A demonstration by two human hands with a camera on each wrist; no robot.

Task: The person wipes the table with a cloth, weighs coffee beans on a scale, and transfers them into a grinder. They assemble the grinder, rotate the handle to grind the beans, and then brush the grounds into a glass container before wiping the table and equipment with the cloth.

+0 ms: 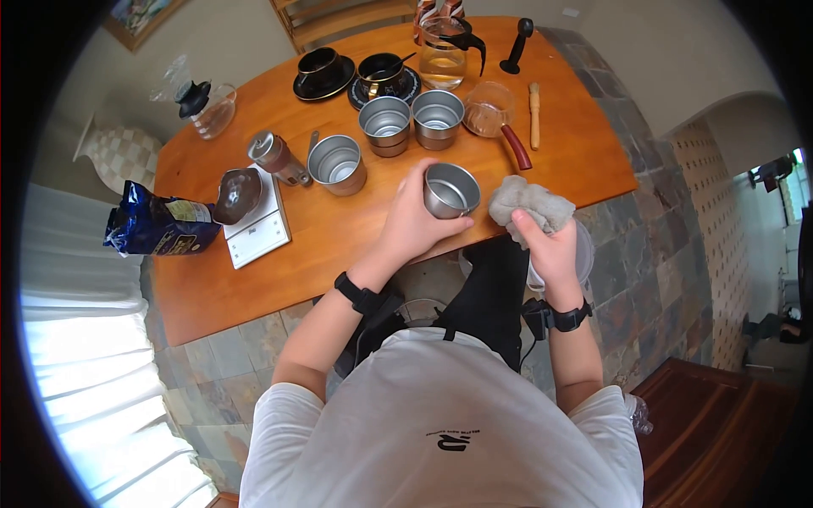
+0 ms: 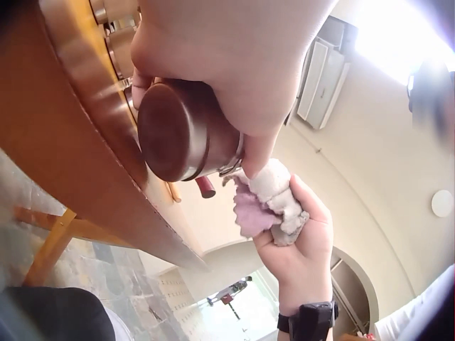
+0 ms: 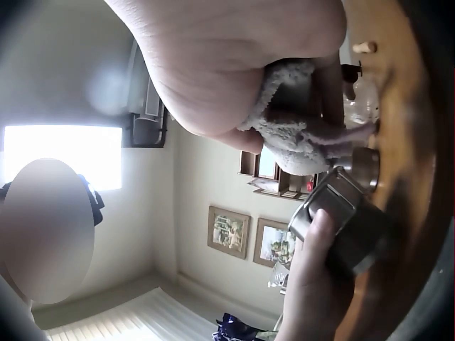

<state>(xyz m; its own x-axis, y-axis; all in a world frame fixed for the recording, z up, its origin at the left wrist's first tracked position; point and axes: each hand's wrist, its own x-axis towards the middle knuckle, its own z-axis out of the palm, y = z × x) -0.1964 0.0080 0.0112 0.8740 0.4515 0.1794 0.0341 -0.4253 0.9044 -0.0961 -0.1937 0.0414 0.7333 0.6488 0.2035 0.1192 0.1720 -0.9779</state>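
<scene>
My left hand (image 1: 413, 213) grips a metal cup (image 1: 451, 191) around its side, held above the table's near edge with its mouth facing up toward the head view. In the left wrist view the cup's base (image 2: 165, 131) shows, thumb near the rim. My right hand (image 1: 555, 254) holds a crumpled grey cloth (image 1: 532, 207), thumb pressed on top, just right of the cup. The right wrist view has the cloth (image 3: 295, 145) close to the cup (image 3: 341, 213), its fingers partly hidden by the cloth.
Three similar cups, one of them the nearest (image 1: 337, 165), stand beyond my left hand. A red-handled pan (image 1: 489, 110), glass jug (image 1: 443, 63), brush (image 1: 534, 117) and tamper (image 1: 516, 46) lie or stand to the right. Leftward are a grinder (image 1: 278, 157), white scale (image 1: 256, 224) and blue bag (image 1: 161, 222).
</scene>
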